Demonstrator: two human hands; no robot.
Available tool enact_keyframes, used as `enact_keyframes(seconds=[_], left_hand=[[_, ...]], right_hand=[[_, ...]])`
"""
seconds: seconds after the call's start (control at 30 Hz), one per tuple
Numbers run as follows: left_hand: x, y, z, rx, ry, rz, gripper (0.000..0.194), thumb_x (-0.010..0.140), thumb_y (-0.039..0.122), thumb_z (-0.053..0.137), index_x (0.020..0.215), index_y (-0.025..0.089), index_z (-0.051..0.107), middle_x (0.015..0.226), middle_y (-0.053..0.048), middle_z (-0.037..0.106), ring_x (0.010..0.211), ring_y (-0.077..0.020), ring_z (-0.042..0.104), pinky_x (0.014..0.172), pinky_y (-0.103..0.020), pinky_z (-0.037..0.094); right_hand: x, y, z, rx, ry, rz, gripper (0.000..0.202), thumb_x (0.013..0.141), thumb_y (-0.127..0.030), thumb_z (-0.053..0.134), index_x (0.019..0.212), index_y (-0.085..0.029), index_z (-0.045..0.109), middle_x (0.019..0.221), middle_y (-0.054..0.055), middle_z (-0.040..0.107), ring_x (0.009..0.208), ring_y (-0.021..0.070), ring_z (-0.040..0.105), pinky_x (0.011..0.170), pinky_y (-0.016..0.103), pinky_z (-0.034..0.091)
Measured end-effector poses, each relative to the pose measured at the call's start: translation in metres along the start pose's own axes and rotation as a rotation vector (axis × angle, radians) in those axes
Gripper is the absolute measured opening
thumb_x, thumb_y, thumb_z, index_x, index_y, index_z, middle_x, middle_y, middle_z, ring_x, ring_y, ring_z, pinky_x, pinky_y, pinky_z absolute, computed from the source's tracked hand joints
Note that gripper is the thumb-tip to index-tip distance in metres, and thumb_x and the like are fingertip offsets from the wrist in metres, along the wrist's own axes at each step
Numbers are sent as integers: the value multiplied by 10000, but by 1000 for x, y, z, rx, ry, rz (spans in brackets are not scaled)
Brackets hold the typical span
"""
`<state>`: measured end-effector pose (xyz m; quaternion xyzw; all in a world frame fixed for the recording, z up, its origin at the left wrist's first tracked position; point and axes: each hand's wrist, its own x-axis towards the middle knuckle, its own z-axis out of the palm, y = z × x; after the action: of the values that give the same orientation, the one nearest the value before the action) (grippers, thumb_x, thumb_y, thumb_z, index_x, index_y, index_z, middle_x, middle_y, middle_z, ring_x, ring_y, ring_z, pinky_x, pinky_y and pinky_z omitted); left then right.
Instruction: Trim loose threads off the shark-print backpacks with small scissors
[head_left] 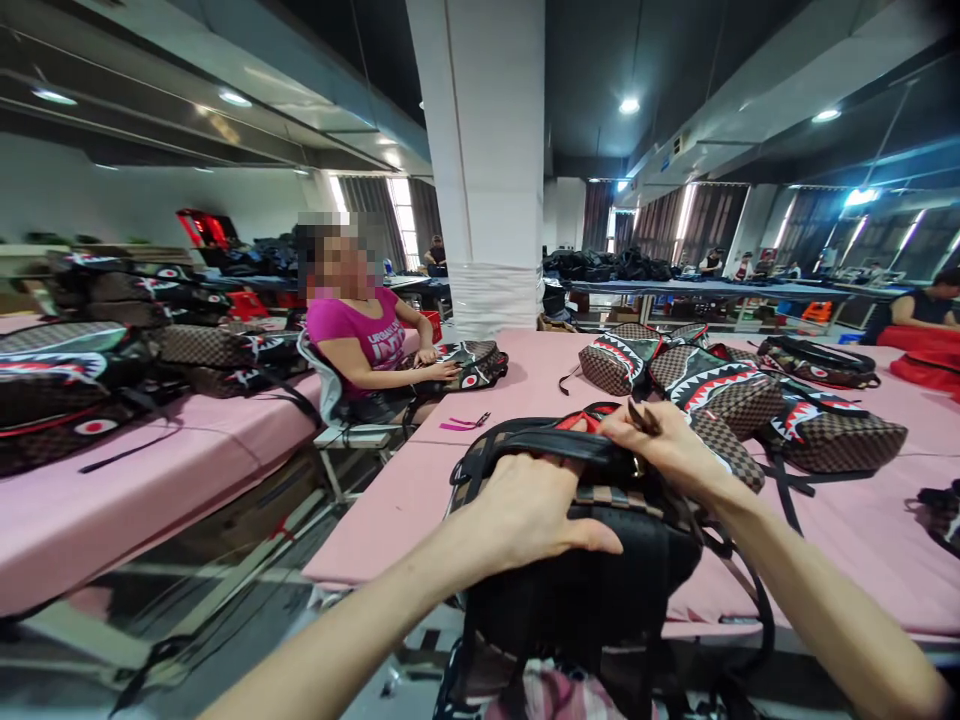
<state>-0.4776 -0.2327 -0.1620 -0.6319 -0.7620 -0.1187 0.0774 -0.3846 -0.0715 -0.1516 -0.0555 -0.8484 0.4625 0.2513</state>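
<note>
A black backpack point(577, 590) with a checkered brown panel and black straps stands on the near edge of the pink table point(420, 480). My left hand point(525, 510) grips its top from the left, thumb lying across the black fabric. My right hand point(664, 445) pinches the bag's upper edge near the handle, with a small dark piece between the fingers. The bag's lower part hangs over the table edge toward my lap.
Several checkered backpacks point(712, 385) with shark-mouth prints lie further back on the table. A person in a pink shirt point(371, 345) sits at the left with another bag. More bags pile on the left table point(82, 380). A white pillar point(487, 170) rises behind.
</note>
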Motion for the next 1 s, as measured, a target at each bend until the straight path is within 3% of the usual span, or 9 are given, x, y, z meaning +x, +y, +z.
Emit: enact_keyframes(seconds=[0.1,0.23,0.3,0.5,0.57,0.73,0.83,0.9,1.0], left_hand=[[-3,-1,1,-5,-39,-9,802,664,718,487,1274,200,436,1096,-156,618,1025,-384,560,795,-519,450],[-9,2,4,-4,-23,-4,767,657,715,500,1241,220,472,1102,-140,619,1022,-383,560,777,-500,463],[-16,5,9,49,17,-17,750,652,712,510,1193,192,518,1042,-139,640,923,-355,606,721,-454,488],[-44,20,34,290,363,70,770,637,675,560,1119,74,569,894,-162,650,770,-283,620,645,-375,495],[-48,20,29,226,281,41,690,663,652,561,1057,87,597,828,-132,652,719,-271,616,612,-366,482],[-32,2,-6,-125,-235,163,521,703,656,515,715,148,633,598,-41,602,536,-185,555,487,-256,382],[-20,-8,-17,-265,-475,181,486,665,625,586,651,140,623,520,-11,561,438,-132,481,410,-220,304],[-19,-9,-18,-304,-492,147,442,689,577,598,680,137,636,578,-28,606,476,-141,519,433,-219,336],[-29,-8,-14,-368,-191,135,376,752,489,580,892,149,655,885,-87,683,776,-207,620,661,-264,452]], right_hand=[[27,5,-5,17,-123,1,288,695,-361,624,855,-130,689,745,21,665,671,140,585,608,238,451],[53,10,5,-61,-380,-78,250,653,-303,650,830,-138,711,834,39,705,761,167,620,712,265,479],[57,12,14,-92,-372,-59,222,672,-289,619,790,-125,711,763,33,702,681,150,610,650,248,476],[60,19,31,-234,-291,1,320,721,-398,553,683,-100,665,574,-5,577,536,107,483,503,215,372],[60,17,32,-302,-288,21,369,725,-452,537,626,-107,622,528,-23,493,506,91,413,458,208,302],[56,7,35,-339,-307,71,403,732,-513,504,588,-138,509,526,-42,372,497,77,330,441,211,226],[55,7,37,-335,-284,51,389,722,-510,510,586,-146,488,530,-49,343,496,74,310,446,214,218],[55,11,36,-326,-262,43,389,717,-510,512,580,-148,481,526,-51,335,493,72,303,450,216,214],[58,19,31,-283,-255,36,402,715,-522,506,559,-155,456,515,-54,332,482,69,295,454,221,208]])
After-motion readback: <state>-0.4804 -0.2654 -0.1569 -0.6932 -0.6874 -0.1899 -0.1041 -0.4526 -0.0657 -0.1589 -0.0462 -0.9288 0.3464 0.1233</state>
